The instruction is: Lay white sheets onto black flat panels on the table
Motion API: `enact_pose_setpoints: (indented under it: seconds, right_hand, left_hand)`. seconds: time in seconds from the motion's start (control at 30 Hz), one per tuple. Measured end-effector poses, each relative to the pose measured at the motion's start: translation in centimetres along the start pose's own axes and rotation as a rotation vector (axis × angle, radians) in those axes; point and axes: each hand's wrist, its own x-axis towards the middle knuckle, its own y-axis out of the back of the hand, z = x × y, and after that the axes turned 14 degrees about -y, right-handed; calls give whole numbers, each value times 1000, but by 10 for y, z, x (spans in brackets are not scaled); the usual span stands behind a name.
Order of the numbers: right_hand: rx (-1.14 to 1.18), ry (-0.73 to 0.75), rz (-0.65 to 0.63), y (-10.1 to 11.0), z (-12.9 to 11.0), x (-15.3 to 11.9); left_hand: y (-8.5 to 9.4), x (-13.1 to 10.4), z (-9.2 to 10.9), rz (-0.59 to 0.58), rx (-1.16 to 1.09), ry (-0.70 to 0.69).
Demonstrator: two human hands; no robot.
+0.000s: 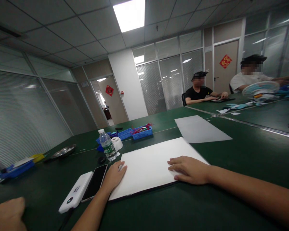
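Note:
A white, paper-like sheet with a dark lower edge, perhaps a pad or board, lies on the green table in front of me. My left hand rests on its left edge, thumb on the white surface, with the other fingers partly hidden. On the right part of the sheet my right hand lies flat, fingers stretched out. Close by my left hand are a black-screened phone and a white device, perhaps a power bank. A water bottle stands just beyond that hand.
Blue trays and a white ridged object stand past the bottle. A translucent sheet lies farther right. At far left are a metal pan and another blue tray. Another person's blurred hand shows lower left; two people sit across.

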Motion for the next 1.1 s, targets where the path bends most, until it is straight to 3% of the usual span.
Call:
enact_pose_setpoints:
  seconds: [0.4, 0.5, 0.63, 0.7, 0.8, 0.9, 1.1]
  right_hand:
    - [58, 17, -34, -1, 1, 2]
    - [12, -80, 79, 3, 27, 8]
    - [-138, -305, 335, 10, 92, 10]
    - [-207, -434, 356, 13, 126, 8]
    - [-281, -657, 283, 15, 159, 4]
    - [-314, -735, 267, 13, 167, 4]
    - [-390, -802, 283, 12, 149, 8]
  left_hand:
    - [-2, 1, -2, -7, 13, 9]
    - [-1, 1, 0, -7, 12, 13]
    - [1, 0, 1, -4, 6, 14]
    - [2, -1, 1, -1, 5, 11]
    - [3, -1, 1, 3, 9, 6]
    - [3, -2, 0, 1, 15, -1]
    - [2, -2, 0, -18, 28, -11]
